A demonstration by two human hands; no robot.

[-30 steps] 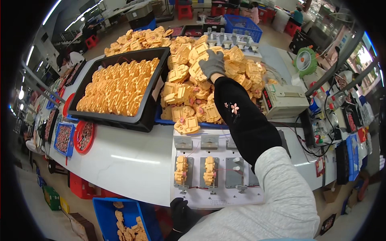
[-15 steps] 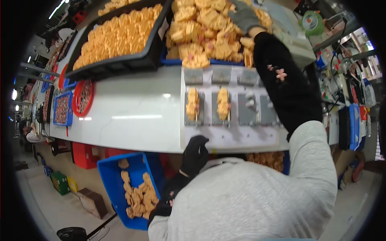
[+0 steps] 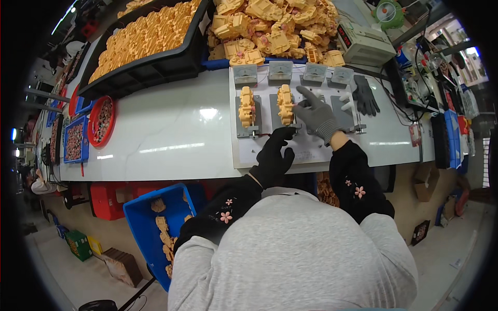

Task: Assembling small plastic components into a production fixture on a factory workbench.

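Observation:
A white test board (image 3: 306, 156) holds a row of grey fixtures with dial meters behind them. Yellow plastic casings sit upright in the two left fixtures, the first casing (image 3: 247, 107) and the second casing (image 3: 285, 105). My left hand (image 3: 272, 158), in a black glove, reaches to the front end of the second fixture; its thumb is apart from its fingers. Beside the second casing is my right hand (image 3: 319, 116), grey-gloved, with the index finger stretched out and the thumb close to the casing. It partly covers the third fixture. I see nothing held in either hand.
Behind the board is a heap of yellow casings (image 3: 275, 31). A black crate (image 3: 150, 70) of casings stands to its left, a power supply box (image 3: 365, 44) to its right. Spare grey gloves (image 3: 365, 96) lie by the board. A blue bin (image 3: 140, 212) sits below the table edge.
My right hand has come back from the heap to the second fixture. My left hand has moved up from the table's front edge onto the board. The view has shifted.

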